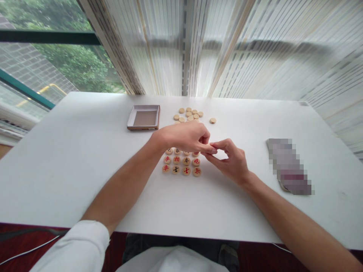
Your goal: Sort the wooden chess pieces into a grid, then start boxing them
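My left hand (188, 136) reaches across over the rows of pieces, its fingers closed and its fingertips meeting those of my right hand (231, 160). The right hand's thumb and forefinger are pinched together there; whatever lies between the fingertips is too small to make out. Below the hands, round wooden pieces (186, 161) with red or black characters lie face up in rows, the upper rows partly hidden by my left hand. Behind the hands is a loose group of plain-topped wooden pieces (188, 114), with a single one (212, 121) apart on its right.
An open shallow box (144, 118) rests at the back left of the white table (70, 158). On the right lies a pixelated, blurred flat object (289, 166). A window and striped curtains (176, 49) stand behind the table's far edge.
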The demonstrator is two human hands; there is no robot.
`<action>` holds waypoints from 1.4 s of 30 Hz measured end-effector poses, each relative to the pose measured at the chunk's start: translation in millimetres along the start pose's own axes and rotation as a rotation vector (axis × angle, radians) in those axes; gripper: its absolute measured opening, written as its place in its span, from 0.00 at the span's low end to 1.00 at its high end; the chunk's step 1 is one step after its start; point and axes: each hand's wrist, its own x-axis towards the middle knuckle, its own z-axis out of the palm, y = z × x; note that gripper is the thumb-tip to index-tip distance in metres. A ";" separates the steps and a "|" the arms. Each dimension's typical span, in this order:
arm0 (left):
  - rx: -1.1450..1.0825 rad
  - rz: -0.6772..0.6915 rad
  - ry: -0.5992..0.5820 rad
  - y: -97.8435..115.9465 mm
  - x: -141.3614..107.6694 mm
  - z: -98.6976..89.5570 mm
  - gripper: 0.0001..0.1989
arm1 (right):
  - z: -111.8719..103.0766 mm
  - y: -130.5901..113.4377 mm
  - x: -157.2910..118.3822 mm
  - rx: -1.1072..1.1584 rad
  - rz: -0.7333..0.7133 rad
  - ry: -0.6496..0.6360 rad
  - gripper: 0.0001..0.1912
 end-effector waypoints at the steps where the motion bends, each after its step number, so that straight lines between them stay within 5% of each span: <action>1: 0.006 0.003 -0.004 -0.2 -0.4 -0.5 0.19 | 0.0 -0.3 0.5 0.004 0.003 0.001 0.12; 17: 0.045 0.088 -0.059 -3.1 -1.4 -5.8 0.19 | 0.4 3.1 1.5 0.049 0.045 -0.004 0.13; 42: 0.018 0.038 -0.064 -1.3 -5.2 -10.3 0.15 | 3.3 5.8 -2.0 0.317 0.179 -0.104 0.12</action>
